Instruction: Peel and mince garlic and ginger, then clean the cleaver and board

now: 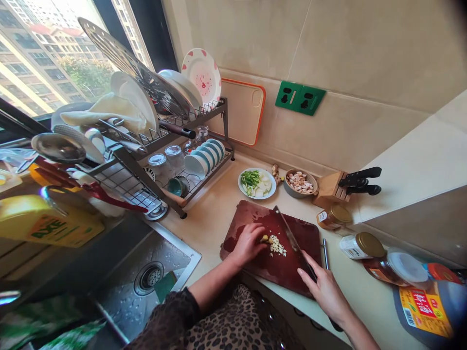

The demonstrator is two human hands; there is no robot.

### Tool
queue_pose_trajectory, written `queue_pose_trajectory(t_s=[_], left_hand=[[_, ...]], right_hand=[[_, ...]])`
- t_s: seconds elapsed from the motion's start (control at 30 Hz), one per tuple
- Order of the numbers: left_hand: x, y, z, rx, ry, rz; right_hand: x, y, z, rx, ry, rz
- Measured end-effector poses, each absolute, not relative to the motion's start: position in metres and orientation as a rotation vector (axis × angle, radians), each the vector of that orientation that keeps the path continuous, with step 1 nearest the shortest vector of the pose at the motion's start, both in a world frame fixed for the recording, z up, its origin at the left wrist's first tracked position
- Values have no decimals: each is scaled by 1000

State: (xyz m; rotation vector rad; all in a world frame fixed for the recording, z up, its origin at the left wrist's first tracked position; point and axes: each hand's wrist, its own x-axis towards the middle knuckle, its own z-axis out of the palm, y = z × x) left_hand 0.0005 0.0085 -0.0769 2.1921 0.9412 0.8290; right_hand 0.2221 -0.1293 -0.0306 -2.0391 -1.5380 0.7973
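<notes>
- Nearest to me, the right hand [326, 288] is closed around the dark handle of the knife [292, 237]. The blade lies slanted across the board, with its edge just beside the chopped pile.
- The left hand [247, 243] rests on the board with its fingers curled together, and the fingertips press on a small yellowish piece [265, 238].
- The chopped pile [278, 247] is made of fine pale, cream-coloured bits. It lies in the middle of the board, between the yellowish piece and the blade.
- The cutting board [251, 216] is dark red and looks wet. It sits on the counter to the right of the sink [175, 253].
- At the right edge I see a dark bottle [426, 311]. Its label is red and yellow with Chinese characters that I cannot read, and with a barcode.
- Near it lie two jars with golden lids [367, 243]. Their labels are too small to read.
- At the far left stands a yellow bottle [47, 221] with green letters "AXE".
- Behind the board there is a white plate [257, 183] with green and white cut pieces, and a bowl [299, 182] of pale cloves.
- Farther away I see a wooden knife block [330, 190] and a dish rack [164, 146].
</notes>
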Motion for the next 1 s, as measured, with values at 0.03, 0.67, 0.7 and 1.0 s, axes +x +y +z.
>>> queue_pose_trajectory(t_s=[0.03, 0.67, 0.7, 1.0], left_hand=[[-6, 11, -67, 2214, 989, 917], [22, 59, -40, 2822, 843, 21], [22, 60, -39, 2822, 858, 22], [16, 58, -49, 2848, 886, 25]], right_hand=[[221, -127, -22, -2018, -1587, 874], [225, -57, -14, -1863, -2101, 1070], [225, -56, -13, -1867, -2104, 1080], [212, -67, -17, -1935, -2045, 999]])
